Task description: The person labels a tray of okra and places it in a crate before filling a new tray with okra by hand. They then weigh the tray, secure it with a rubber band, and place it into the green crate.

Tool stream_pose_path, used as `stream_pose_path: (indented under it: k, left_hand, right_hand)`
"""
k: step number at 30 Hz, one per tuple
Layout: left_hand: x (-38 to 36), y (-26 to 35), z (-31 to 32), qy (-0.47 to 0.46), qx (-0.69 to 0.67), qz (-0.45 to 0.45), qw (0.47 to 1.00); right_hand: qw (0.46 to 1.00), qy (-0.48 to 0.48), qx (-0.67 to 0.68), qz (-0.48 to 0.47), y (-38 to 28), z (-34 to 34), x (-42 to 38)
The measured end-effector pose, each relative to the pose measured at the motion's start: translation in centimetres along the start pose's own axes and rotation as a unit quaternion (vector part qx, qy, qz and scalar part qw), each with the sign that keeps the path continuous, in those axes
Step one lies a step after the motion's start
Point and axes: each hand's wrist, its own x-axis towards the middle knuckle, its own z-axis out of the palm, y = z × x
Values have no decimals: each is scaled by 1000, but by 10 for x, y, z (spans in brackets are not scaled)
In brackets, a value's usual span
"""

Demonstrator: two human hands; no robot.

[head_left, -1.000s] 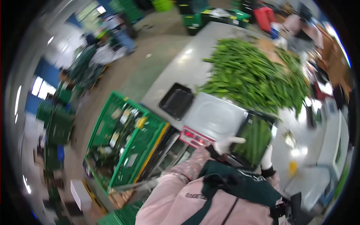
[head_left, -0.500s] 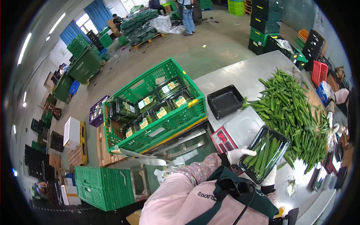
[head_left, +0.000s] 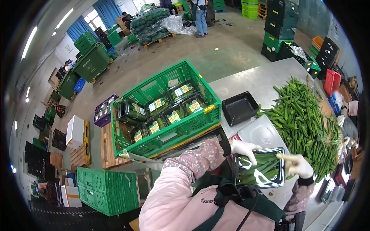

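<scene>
A black tray of okra (head_left: 256,174) is held in front of my body, with bright reflections on a clear cover over the pods. My left hand (head_left: 245,149), in a white glove, grips its upper left edge, the thumb lying over the top. On the opposite side, my gloved right hand (head_left: 298,165) has its fingers closed at the right rim, near the upper corner. Just beyond the tray lies the silver plate of a weighing scale (head_left: 262,133); the scale's red front is mostly hidden. A loose heap of okra (head_left: 304,127) spreads over the metal table (head_left: 246,79) to the right.
An empty black tray (head_left: 241,107) stands behind the scale. To the left, a green crate (head_left: 165,134) holds several labelled, covered packs. Stacked green crates (head_left: 108,190) are at lower left. Farther off are a wheeled green bin (head_left: 92,63) and a standing person (head_left: 201,19).
The okra tray has turned from tilted to nearly square-on and moved slightly left. My right hand has come from beneath it to its right edge; my left hand has moved onto its top edge.
</scene>
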Motion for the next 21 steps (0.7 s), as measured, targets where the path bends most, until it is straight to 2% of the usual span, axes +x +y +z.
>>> stream_pose_path:
  k: [2,4,6,8,9,10,12,13,14,16,18,19,21]
  left_hand:
    - [-15,0,-1,-40,-62,80,994]
    - [-28,-8,0,-27,-104,98,989]
    - [-43,-22,-3,42,-127,88,987]
    - [-56,-36,-4,117,-130,92,980]
    - [-65,-34,-1,133,-159,74,976]
    - [-73,-31,1,145,-187,52,970]
    - [-75,-36,-4,196,-196,63,959]
    - [-78,-33,-6,222,-224,25,949]
    - [-75,-41,-13,208,-255,40,944]
    - [-76,-40,-8,215,-214,96,948]
    - [-75,-53,-17,235,-216,77,944]
    - [-82,-42,-11,235,-226,76,942]
    - [-92,-27,-4,243,-212,71,944]
  right_hand:
    - [984,7,-179,0,-20,18,-16]
    - [981,2,-187,-53,-25,41,-24]
    - [954,23,-294,-58,-24,61,-25]
    - [940,120,-310,-81,-6,84,-12]
    - [947,169,-267,-65,-1,92,-5]
    - [937,204,-259,-114,9,94,7]
    - [931,216,-261,-133,7,97,18]
    - [932,192,-265,-157,11,102,23]
    - [931,167,-269,-184,14,108,28]
    - [926,194,-290,-142,15,113,37]
    - [941,228,-216,-124,10,109,36]
    - [920,253,-245,-173,17,104,36]
    - [926,352,-108,-85,20,99,36]
